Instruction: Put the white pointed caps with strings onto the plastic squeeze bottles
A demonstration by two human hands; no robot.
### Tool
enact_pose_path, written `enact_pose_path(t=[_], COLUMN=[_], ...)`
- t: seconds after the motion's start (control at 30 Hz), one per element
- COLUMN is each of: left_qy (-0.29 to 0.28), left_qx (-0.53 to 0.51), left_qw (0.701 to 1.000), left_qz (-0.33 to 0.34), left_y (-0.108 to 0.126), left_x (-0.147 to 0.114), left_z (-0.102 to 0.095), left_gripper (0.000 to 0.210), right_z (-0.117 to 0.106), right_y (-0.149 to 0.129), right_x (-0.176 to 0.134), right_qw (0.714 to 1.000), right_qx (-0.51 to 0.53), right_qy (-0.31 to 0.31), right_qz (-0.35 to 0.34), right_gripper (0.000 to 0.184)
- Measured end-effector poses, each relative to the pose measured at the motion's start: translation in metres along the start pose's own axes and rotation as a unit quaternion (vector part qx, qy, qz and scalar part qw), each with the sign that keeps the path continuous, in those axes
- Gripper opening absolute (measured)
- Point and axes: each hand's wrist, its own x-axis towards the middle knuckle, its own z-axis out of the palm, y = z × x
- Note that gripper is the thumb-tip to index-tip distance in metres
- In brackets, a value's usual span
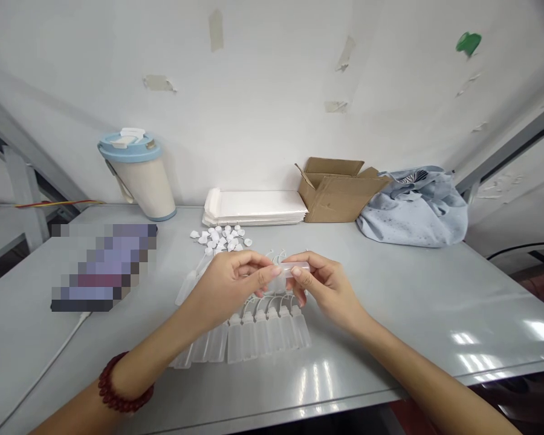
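A small translucent plastic bottle is held sideways above the table, between my two hands. My left hand pinches its left end between thumb and fingers, and that end is mostly hidden. On the bottle's body, my right hand is closed with thumb and fingertips. Below the hands lie several similar translucent bottles side by side, with thin white loops at their necks. More bottles show partly behind my left forearm and between the hands. Small white caps are heaped loosely just beyond my left hand.
A stack of white padded envelopes lies by the wall, beside an open cardboard box and a light blue cloth bag. To the left stand a cream tumbler and a blurred-out phone-like device with a white cable.
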Motion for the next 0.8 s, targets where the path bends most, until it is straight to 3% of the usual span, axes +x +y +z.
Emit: enact_pose_path(t=[0.1, 0.2, 0.4, 0.47, 0.53, 0.63, 0.73, 0.8], left_qy=[-0.017, 0.023, 0.065, 0.059, 0.057, 0.064, 0.045, 0.007], left_qx=[0.06, 0.165, 0.334, 0.376, 0.391, 0.334, 0.187, 0.08], left_qw=[0.998, 0.98, 0.881, 0.849, 0.839, 0.882, 0.963, 0.994], left_qz=[0.021, 0.109, 0.328, 0.366, 0.374, 0.326, 0.189, 0.08], left_y=[0.0, -0.005, -0.022, -0.024, -0.024, -0.017, -0.006, 0.0], left_x=[-0.001, -0.003, -0.003, -0.004, -0.004, -0.004, -0.004, -0.004], left_z=[0.002, 0.007, 0.008, 0.007, 0.007, 0.007, 0.006, 0.003], left_gripper=[0.037, 0.034, 0.018, 0.016, 0.014, 0.012, 0.015, 0.019], right_z=[0.0, 0.0, -0.001, -0.001, -0.001, -0.001, -0.002, -0.003], right_y=[-0.001, -0.002, 0.001, 0.002, 0.003, 0.002, 0.001, 0.001], right_x=[-0.001, -0.001, 0.004, 0.005, 0.005, 0.003, 0.0, -0.002], right_qw=[1.0, 1.0, 0.996, 0.994, 0.993, 0.996, 0.998, 0.986], right_qx=[-0.003, 0.003, 0.038, 0.051, 0.058, 0.037, -0.057, -0.135], right_qy=[0.002, -0.002, -0.034, -0.038, -0.04, -0.042, 0.001, 0.032], right_qz=[0.006, 0.021, 0.079, 0.087, 0.092, 0.065, -0.022, -0.092], right_gripper=[0.031, 0.035, 0.048, 0.049, 0.049, 0.047, 0.031, 0.026])
